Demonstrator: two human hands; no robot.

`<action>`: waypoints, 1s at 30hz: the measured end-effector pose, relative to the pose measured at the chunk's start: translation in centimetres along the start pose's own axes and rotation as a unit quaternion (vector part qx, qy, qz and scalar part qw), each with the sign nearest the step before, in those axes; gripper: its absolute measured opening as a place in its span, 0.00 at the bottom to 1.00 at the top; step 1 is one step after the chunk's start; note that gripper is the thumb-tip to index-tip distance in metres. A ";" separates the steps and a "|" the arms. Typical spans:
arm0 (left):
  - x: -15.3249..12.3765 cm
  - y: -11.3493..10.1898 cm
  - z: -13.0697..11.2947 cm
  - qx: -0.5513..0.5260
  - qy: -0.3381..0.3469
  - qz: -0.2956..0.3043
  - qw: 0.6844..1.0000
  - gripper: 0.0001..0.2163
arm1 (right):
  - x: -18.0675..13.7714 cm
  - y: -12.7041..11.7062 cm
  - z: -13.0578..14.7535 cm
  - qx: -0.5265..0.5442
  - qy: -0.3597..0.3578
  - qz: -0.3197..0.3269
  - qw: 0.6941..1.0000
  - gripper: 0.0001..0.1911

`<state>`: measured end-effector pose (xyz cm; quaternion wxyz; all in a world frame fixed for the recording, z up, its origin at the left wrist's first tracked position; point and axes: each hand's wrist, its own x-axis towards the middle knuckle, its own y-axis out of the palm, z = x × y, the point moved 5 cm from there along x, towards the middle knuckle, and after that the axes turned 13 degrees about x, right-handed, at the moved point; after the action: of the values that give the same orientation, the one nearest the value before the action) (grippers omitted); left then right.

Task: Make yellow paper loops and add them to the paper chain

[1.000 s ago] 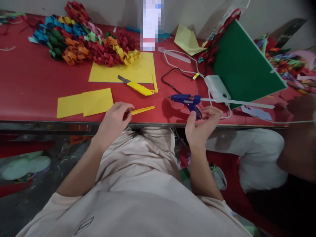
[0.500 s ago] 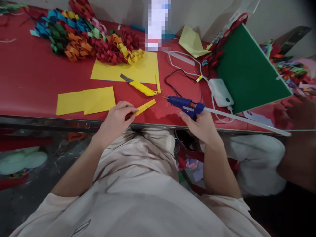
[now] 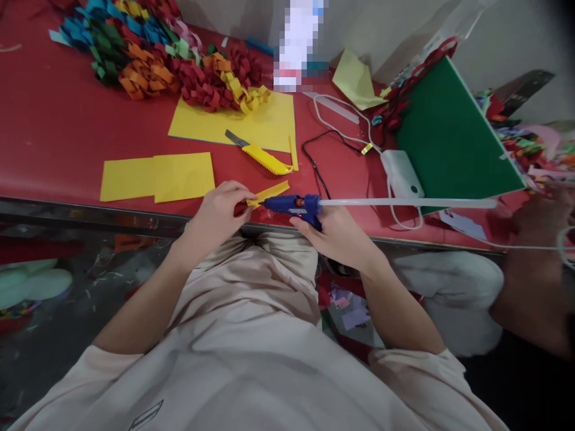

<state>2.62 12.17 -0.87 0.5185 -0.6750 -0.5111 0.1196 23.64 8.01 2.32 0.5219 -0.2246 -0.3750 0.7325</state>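
Blue glue gun [image 3: 284, 205] has neared the yellow strip [image 3: 275, 190]; their contact is unclear.

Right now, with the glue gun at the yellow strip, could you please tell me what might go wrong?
The left hand pinches the yellow strip close to the nozzle of the glue gun, whose red light suggests power, so a burn is possible. The cutter lies nearby, blade exposed, and might nick a reaching hand. The glue stick juts out behind and could snag the white cable.
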 end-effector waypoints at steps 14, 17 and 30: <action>0.0 0.2 0.2 0.001 -0.003 0.001 1.000 0.09 | 0.4 0.7 -0.1 -0.040 0.004 0.015 0.999 0.18; 0.0 0.2 0.1 0.003 -0.003 0.004 1.000 0.09 | 0.3 0.6 -0.2 -0.059 0.006 0.008 0.998 0.19; -0.1 0.0 0.1 -0.011 -0.015 0.009 1.000 0.09 | 0.0 -1.0 -2.4 -0.081 0.043 -0.037 0.995 0.21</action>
<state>2.49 12.18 -0.90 0.5026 -0.6832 -0.5139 0.1285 25.98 8.93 1.63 0.5442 -0.2835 -0.4180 0.6699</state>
